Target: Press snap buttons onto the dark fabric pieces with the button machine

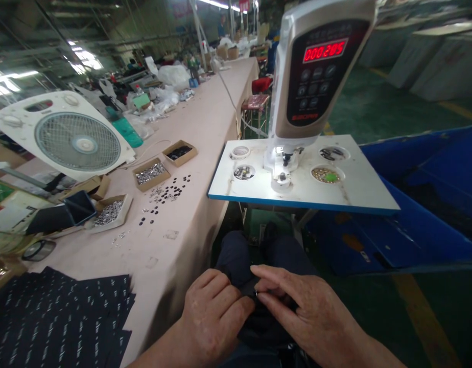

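Observation:
Over my lap, my left hand (216,312) is closed with the thumb pressed against the curled fingers, gripping a piece of black cloth (244,287). Close beside it, my right hand (308,301) pinches a small shiny metal piece (256,293) between thumb and forefinger, at the cloth's edge. The dark cloth blends with my dark trousers, so its outline is hard to make out. Ahead stands a snap-fastening machine (312,76) with a red lit counter, its lamp shining on the lower die (282,179).
Around the die, the white machine table (239,191) has round wells of small metal parts. On the long table (199,168) at left are cardboard boxes of snap parts (150,174), loose black and silver snaps (170,193), black printed cloth pieces (63,317) and a fan (80,138). Blue bin (423,235) at right.

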A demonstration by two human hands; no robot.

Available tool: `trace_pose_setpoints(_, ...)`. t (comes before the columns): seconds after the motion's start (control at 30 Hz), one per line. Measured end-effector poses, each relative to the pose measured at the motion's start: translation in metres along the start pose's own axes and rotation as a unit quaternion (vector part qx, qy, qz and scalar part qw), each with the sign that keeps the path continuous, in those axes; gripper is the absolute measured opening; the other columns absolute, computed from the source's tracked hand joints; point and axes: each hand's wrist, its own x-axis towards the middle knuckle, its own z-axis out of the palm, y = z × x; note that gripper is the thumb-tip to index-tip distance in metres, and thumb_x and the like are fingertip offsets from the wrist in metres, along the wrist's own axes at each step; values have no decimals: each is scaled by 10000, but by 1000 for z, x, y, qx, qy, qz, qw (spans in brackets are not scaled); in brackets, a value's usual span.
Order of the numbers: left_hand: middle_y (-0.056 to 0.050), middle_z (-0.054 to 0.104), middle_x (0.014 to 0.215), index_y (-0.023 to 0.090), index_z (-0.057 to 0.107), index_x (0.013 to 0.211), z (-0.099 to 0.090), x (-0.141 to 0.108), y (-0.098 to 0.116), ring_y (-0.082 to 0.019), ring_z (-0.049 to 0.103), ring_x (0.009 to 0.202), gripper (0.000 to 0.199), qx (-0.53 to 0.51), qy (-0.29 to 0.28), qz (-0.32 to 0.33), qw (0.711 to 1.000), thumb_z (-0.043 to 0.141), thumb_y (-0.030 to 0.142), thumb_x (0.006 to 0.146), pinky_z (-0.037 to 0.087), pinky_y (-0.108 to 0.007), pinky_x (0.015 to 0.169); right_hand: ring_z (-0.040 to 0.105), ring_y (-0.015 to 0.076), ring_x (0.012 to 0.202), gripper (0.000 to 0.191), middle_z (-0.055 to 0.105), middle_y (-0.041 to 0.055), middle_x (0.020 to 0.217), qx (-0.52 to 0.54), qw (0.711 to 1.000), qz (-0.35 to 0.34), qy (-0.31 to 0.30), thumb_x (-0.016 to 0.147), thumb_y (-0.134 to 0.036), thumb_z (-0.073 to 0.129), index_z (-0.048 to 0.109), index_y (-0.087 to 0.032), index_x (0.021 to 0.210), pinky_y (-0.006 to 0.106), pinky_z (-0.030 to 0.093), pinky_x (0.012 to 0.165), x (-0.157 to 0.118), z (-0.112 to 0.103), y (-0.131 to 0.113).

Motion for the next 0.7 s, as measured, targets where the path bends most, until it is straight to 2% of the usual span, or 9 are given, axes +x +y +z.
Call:
trace_pose_setpoints(0.13,-39,605,698,129,627,939,-1,-2,-1,-176,464,670,218,1,-4,-3,1000,462,26,840,301,-346,657,757,155,888,410,792,10,1053,-33,998,-44,-5,922,-117,567,642,-260,1299,244,579,831,3,0,-3)
trace_pose_setpoints(0.27,-30,606,707,146,616,936,2,-5,-2,-177,464,682,224,-3,-14,-13,1000,464,21,830,296,-349,660,750,173,961,390,772,27,1152,-71,993,-83,-38,940,-112,543,645,-236,1294,273,573,875,6,-1,-4)
trace_pose_setpoints(0.4,-29,597,712,158,604,901,4,-4,-2,-177,456,671,226,-20,-11,-40,999,481,26,765,287,-348,645,741,163,956,370,775,9,1120,-67,991,-93,-68,950,-119,528,646,-254,1274,260,557,868,8,-4,-6)
trace_pose_setpoints(0.53,-15,618,738,178,603,879,6,-3,-2,-172,495,691,283,-49,-19,-100,994,506,2,679,276,-334,633,729,146,962,403,771,-2,1108,-50,992,-82,-79,928,-91,493,656,-270,1250,236,529,868,8,-12,-12)
trace_pose_setpoints(0.63,2,626,730,193,607,857,6,-2,-5,-158,522,680,284,-77,-15,-142,987,517,6,663,278,-320,620,726,190,948,415,766,28,1108,-62,993,-59,-78,882,-189,587,638,-251,1288,290,532,877,5,-16,-16)
trace_pose_setpoints(0.7,15,630,722,204,620,840,6,-1,-7,-150,536,675,264,-101,-31,-181,978,539,22,666,289,-306,619,712,258,1008,578,749,68,1161,-71,993,-37,-86,783,-351,749,613,-230,1332,360,529,922,3,-15,-16)
